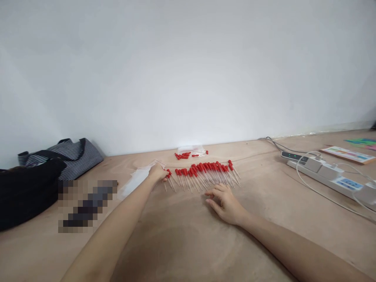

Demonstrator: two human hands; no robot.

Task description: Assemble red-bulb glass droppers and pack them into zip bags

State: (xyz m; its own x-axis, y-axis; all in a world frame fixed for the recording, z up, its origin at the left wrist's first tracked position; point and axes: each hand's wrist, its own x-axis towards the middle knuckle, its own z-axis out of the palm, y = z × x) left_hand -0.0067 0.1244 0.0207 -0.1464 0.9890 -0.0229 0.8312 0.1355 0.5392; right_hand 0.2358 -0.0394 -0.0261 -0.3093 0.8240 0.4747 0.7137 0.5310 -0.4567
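Note:
A row of droppers with red rubber bulbs and clear thin tubes lies across the wooden table, tips pointing toward me. At the row's left end, my left hand is closed with its fingertips on the red bulb of a dropper; its palm side is hidden. Under and beside that hand lies a clear plastic bag. My right hand rests just in front of the tubes, thumb and fingers apart, holding nothing. Behind the row is a small heap of loose red bulbs.
Another clear bag lies by the wall. To the right, a white power strip carries plugs and cables, with a colourful card beyond it. At left are a striped bag, black cloth and a blurred-out dark object.

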